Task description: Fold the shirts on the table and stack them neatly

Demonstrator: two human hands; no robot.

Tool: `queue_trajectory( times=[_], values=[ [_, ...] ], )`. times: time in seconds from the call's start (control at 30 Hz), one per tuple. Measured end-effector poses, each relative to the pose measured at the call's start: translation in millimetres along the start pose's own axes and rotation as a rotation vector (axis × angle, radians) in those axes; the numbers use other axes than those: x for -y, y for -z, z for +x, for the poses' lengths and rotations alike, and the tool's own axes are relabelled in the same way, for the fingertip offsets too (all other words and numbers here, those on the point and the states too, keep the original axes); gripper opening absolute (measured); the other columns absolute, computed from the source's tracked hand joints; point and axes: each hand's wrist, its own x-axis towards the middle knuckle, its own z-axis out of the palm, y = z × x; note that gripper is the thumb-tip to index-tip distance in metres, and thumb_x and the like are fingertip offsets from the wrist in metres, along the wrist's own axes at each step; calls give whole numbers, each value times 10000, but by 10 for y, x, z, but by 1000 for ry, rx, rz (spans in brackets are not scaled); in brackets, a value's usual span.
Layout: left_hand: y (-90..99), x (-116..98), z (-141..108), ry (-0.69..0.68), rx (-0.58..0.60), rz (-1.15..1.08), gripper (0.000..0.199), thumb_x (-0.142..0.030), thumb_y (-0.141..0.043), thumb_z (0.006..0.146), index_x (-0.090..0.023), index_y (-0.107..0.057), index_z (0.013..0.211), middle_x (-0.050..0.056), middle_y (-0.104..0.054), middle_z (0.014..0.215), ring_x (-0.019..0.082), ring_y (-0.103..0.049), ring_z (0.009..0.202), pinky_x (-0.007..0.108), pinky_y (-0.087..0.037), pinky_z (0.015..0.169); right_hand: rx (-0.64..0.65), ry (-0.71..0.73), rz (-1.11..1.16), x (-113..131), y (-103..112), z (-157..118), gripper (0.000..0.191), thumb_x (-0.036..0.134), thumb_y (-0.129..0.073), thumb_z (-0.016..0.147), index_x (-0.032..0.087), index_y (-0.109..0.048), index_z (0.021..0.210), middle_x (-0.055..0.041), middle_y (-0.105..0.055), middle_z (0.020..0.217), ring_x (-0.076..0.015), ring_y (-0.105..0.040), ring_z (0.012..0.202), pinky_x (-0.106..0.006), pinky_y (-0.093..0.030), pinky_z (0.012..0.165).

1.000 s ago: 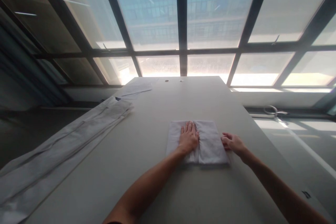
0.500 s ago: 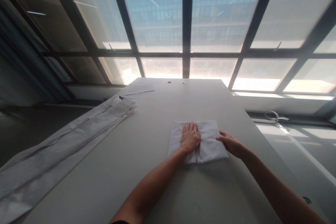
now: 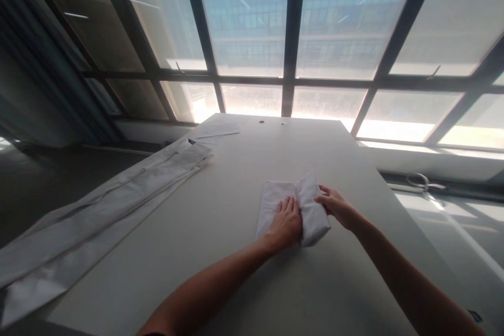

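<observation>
A white folded cloth (image 3: pixel 271 202) lies on the pale table (image 3: pixel 220 210) in front of me. My left hand (image 3: pixel 286 219) presses flat on its middle, fingers stretched forward. At the right edge, my right hand (image 3: pixel 334 205) pinches the cloth between thumb and fingers. That right part is raised off the table and tilted up toward the left, with a crease beside my left hand. The underside of the lifted part is hidden.
A long strip of layered white fabric (image 3: pixel 118 210) runs along the table's left edge. Several white sheets (image 3: pixel 218 130) lie at the far left. Tall windows (image 3: pixel 252 26) stand behind the table. A ring-shaped metal object (image 3: pixel 418 181) sits beyond the right edge.
My right hand has lifted the cloth's right side and brought it leftward; it lay flat before. My left hand stays on the cloth, a little lower. The view has shifted slightly.
</observation>
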Motion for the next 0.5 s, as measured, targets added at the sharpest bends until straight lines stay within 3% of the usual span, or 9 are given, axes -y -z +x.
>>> queue_trajectory(
  times=[0.13,0.27,0.4,0.5],
  values=[
    [-44,18,-131,-64,16,-67,711,-223,-431,908,6,-290,1566,230,-240,1641,331,-160,1543,482,-143,1254,-42,-35,-52,15,-133,103,626,244,-670,643,167,-601,1260,8,-682,728,-129,-572,537,-213,-430,483],
    [109,169,-104,21,-30,-307,658,-183,-415,892,-23,-396,1530,194,-374,1594,273,-302,1506,393,-245,1244,-114,-48,-117,102,-311,150,687,189,-643,653,134,-558,1333,36,-632,659,-97,-501,488,-195,-391,458],
    [276,457,-84,212,-127,-785,540,-147,-394,898,-133,-568,1409,116,-560,1473,227,-531,1353,400,-362,1193,-112,-18,-156,139,-527,237,798,166,-645,677,70,-457,1447,68,-560,563,-91,-455,442,-188,-337,426],
    [280,640,-68,360,-164,-1261,443,-238,-365,984,-120,-588,1348,151,-635,1371,220,-658,1180,399,-491,1074,-87,53,-224,65,-758,386,799,169,-672,691,46,-461,1452,84,-518,519,-94,-452,440,-192,-338,438]
  ],
)
